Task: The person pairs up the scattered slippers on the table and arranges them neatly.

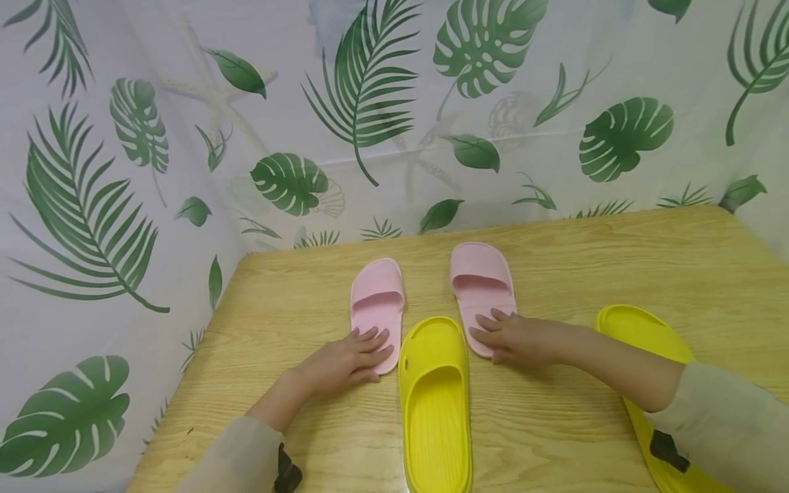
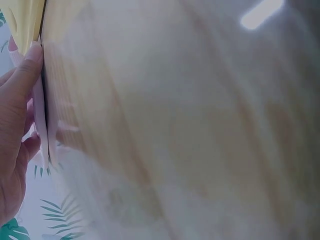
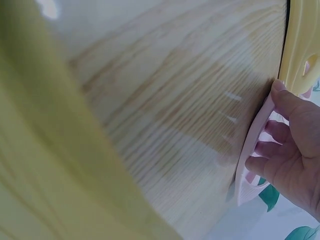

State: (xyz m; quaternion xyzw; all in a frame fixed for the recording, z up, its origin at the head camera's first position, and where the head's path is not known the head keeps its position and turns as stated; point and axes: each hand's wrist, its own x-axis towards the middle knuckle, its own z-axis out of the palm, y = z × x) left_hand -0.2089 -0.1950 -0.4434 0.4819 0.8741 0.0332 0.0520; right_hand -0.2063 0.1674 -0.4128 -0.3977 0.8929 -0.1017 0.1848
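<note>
Two pink slippers lie on the wooden table with their toes toward the patterned cloth. My left hand (image 1: 348,359) rests with spread fingers on the heel part of the left pink slipper (image 1: 377,279). On the right pink slipper (image 1: 481,261), my right hand (image 1: 514,337) lies over the heel part, fingers spread. Between the two hands is a yellow slipper (image 1: 434,404), its toe reaching in between the pink heels. The right wrist view shows the right thumb (image 3: 280,87) at the pink slipper's edge, close to the yellow one.
A second yellow slipper (image 1: 641,329) lies at the right, partly hidden under my right forearm. White cloth (image 1: 382,171) with green leaves hangs behind and to the left of the wooden table (image 1: 296,287).
</note>
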